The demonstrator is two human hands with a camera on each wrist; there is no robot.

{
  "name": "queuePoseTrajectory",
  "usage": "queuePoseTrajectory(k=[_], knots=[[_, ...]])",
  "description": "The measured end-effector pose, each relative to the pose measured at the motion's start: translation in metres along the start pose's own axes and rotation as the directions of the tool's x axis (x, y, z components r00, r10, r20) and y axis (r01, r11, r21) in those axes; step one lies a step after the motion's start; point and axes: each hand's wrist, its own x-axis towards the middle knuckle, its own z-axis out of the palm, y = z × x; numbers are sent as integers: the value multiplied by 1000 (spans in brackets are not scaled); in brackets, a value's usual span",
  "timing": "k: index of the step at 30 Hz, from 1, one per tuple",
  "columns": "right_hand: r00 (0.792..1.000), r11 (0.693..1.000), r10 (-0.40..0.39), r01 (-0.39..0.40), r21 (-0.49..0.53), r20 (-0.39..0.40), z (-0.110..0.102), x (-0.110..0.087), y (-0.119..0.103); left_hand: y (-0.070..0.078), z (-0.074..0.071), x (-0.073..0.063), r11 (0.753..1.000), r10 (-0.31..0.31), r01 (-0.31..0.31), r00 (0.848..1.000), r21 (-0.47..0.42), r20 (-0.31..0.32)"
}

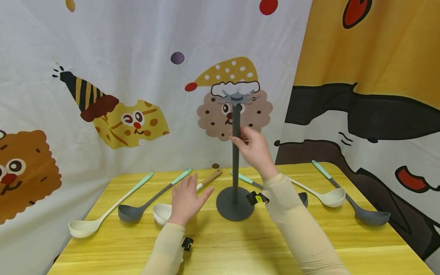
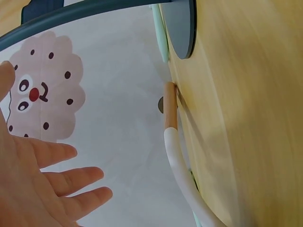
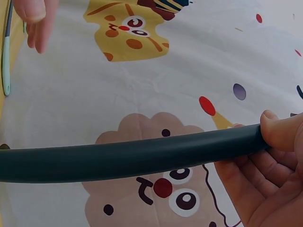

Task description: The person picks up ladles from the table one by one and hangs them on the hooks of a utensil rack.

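A dark grey utensil stand (image 1: 235,168) rises from a round base on the table, with a ring of light grey hooks (image 1: 236,98) at its top. My right hand (image 1: 253,151) grips the upper part of its pole, thumb on one side and fingers on the other in the right wrist view. My left hand (image 1: 186,198) hovers with spread fingers, holding nothing. Partly hidden behind it lies a white ladle (image 1: 160,213) with a wooden-ended handle (image 2: 170,106). Behind my right forearm lies a grey ladle (image 1: 303,198) with a mint handle end, partly covered.
To the left lie a cream ladle (image 1: 84,228) and a grey ladle (image 1: 130,214), both mint-handled. On the right are another cream ladle (image 1: 332,197) and a grey one (image 1: 372,217). A cartoon-printed curtain (image 1: 144,49) hangs behind the wooden table (image 1: 233,248).
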Motion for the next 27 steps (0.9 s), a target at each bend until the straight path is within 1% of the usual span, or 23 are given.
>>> queuePoseTrajectory(k=[6,14,21,25,27], knots=[[1000,1000,-14,14,-8,5,1,-2,-2,1,3,6,1000,-13,13,1000,5,5],[1000,1000,-1,1,1,5,1,-4,-2,1,5,13,999,-51,51,996,6,68],[1000,1000,-1,1,4,8,0,-4,-2,1,8,20,992,-122,118,983,39,137],[1000,1000,-1,1,0,5,0,-4,-2,1,10,23,986,-164,160,974,43,157],[1000,1000,0,0,-3,3,0,-4,-1,1,13,24,983,-182,175,970,58,161]])
